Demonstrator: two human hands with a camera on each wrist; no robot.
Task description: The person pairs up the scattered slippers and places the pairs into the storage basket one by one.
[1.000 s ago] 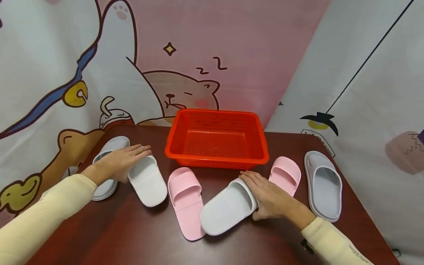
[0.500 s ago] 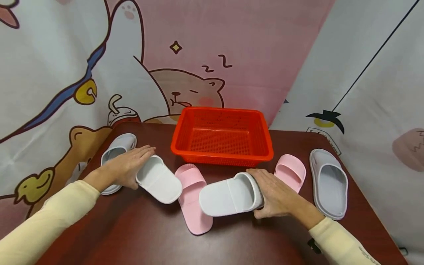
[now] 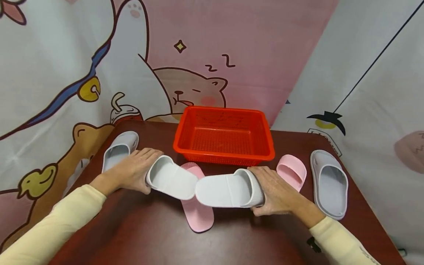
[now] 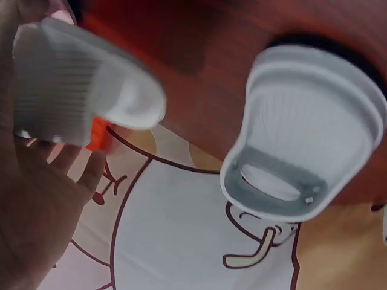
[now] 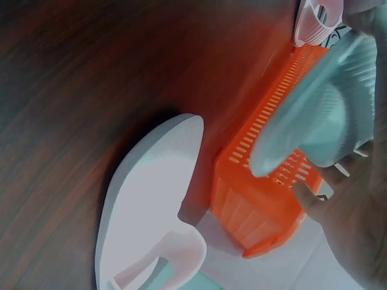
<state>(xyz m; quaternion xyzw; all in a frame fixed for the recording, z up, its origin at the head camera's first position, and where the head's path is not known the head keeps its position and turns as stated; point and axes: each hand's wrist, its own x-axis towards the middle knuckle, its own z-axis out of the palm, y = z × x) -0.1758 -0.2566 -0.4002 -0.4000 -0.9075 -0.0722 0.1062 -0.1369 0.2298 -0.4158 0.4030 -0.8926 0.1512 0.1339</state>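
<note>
Readable print: two "Z" marks above the sleeping bear on the fabric backdrop. Lettering past the table's far right corner is partly hidden, can't read it. Marks on the right sleeve too small to read.

Left hand grips a white slide slipper round the strap end; right hand grips its white mate the same way, thumb on the near side, fingers on the far side. Both slippers are off the table, heel ends meeting over a pink slide; can't tell if they actually touch.

Edges: red plastic basket sits just beyond, open-topped, slotted walls, by the table's far edge. Second pink slide lies just past the right hand, grey slipper near the right table edge. Other grey slipper is close behind the left hand. Bare tabletop runs toward the camera.
</note>
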